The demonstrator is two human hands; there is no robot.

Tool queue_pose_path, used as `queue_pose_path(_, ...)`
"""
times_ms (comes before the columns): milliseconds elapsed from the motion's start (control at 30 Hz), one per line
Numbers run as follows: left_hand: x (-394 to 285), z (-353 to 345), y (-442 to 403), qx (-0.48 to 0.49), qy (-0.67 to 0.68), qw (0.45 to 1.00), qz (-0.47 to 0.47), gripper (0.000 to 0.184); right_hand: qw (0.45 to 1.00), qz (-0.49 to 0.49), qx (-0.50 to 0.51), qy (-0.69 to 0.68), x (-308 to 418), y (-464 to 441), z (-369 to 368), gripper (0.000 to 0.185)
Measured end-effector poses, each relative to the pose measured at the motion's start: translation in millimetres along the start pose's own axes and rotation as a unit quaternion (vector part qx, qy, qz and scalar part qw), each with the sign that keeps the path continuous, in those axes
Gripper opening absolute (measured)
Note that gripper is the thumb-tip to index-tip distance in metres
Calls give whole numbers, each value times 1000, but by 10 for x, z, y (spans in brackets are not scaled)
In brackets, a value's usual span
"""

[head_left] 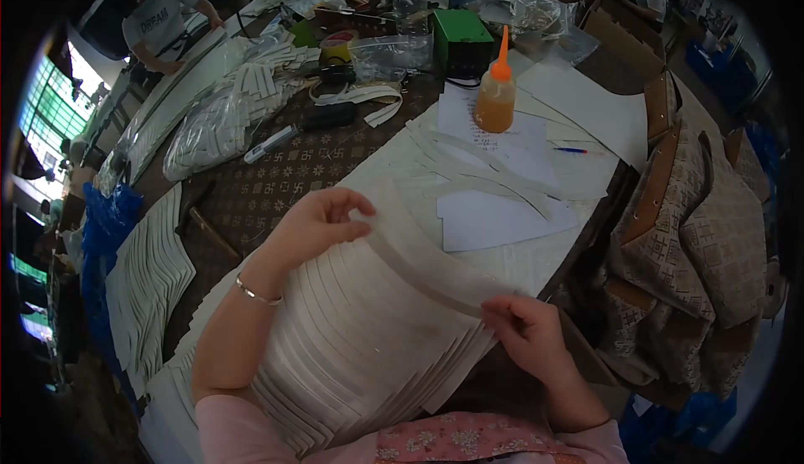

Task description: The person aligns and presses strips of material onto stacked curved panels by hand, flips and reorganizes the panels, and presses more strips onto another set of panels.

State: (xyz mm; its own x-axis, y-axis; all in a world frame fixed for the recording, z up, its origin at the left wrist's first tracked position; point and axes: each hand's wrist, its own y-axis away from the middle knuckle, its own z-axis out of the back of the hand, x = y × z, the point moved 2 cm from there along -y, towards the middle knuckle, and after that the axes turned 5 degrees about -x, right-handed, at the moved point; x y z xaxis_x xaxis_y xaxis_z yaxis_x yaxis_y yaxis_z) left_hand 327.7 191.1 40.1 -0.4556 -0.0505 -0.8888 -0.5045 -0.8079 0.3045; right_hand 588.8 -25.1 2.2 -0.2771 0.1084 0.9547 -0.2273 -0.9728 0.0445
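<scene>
A curved white strip (435, 265) spans the space between my two hands, above a fanned stack of white pieces (343, 330). At its upper left end my left hand (331, 217) pinches it between thumb and fingers. My right hand (523, 326) grips the lower right end with closed fingers. Beyond the strip, several thin cut strips (477, 171) lie across white paper sheets (486, 225). A glue bottle (495, 104) with an orange nozzle stands upright on the paper. A blue pen (571, 150) lies to its right.
A hammer (213, 234) and a layered white stack (149, 280) lie at left. Bagged strips (222, 121), a white marker (270, 144), a black object (329, 116) and a green box (461, 41) are farther back. Patterned fabric pieces (670, 229) are at right. A person (163, 24) works at upper left.
</scene>
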Motion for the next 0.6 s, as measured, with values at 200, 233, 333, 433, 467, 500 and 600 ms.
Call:
queue_pose_path(200, 95, -205, -654, -114, -85, 990, 8, 23, 985, 106, -70, 120, -106, -365, -87, 13)
queue_pose_path(233, 107, -214, -694, -110, -89, 990, 9, 23, 984, 112, -71, 122, -138, -393, -96, 13)
queue_pose_path(333, 125, -233, -755, -110, -116, 987, -2, 23, 982, 119, -77, 124, -185, -422, -109, 12)
queue_pose_path(433, 164, -212, -770, -101, -147, 984, -7, 22, 981, 120, -81, 128, -193, -423, -119, 11)
queue_pose_path(467, 143, -218, -757, -103, -146, 984, -5, 22, 981, 118, -82, 132, -197, -421, -124, 11)
queue_pose_path(500, 137, -221, -752, -104, -145, 984, -3, 22, 981, 116, -81, 131, -207, -422, -127, 11)
queue_pose_path(600, 221, -209, -794, -100, -136, 985, -19, 23, 978, 126, -85, 142, -225, -431, -126, 11)
